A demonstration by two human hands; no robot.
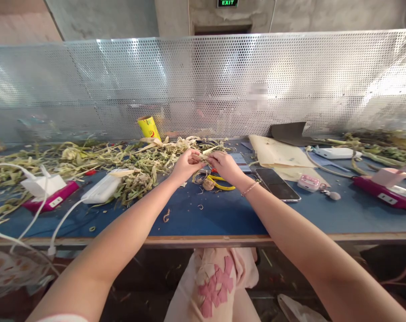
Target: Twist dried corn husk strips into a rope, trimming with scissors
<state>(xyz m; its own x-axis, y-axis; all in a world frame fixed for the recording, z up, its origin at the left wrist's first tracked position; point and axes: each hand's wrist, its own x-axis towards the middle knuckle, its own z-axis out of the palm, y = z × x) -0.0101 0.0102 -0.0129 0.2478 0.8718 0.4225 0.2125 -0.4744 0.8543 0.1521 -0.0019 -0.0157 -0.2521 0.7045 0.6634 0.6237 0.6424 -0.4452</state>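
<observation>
Both my hands meet above the middle of the table, their fingers pinched round a pale green piece of dried plant (207,153). My left hand (187,166) grips it from the left with fingers closed. From the other side, my right hand (226,166) pinches it, thumb and forefinger together. Part of the piece is hidden by the fingers. Just below the hands lies a tool with yellow handles (226,185), its head hidden. Beside it is a small tan ball (209,184) that looks like wound twine. Heaped dried leaves and stalks (139,179) spread left of my left hand.
A yellow cardboard tube (149,128) stands behind the leaf heap. White power banks (102,187), magenta power strips (384,192) and cables lie to both sides. A phone (277,184), a pink earbud case (308,183) and brown paper (280,152) are at right. A perforated metal screen (176,85) borders the back.
</observation>
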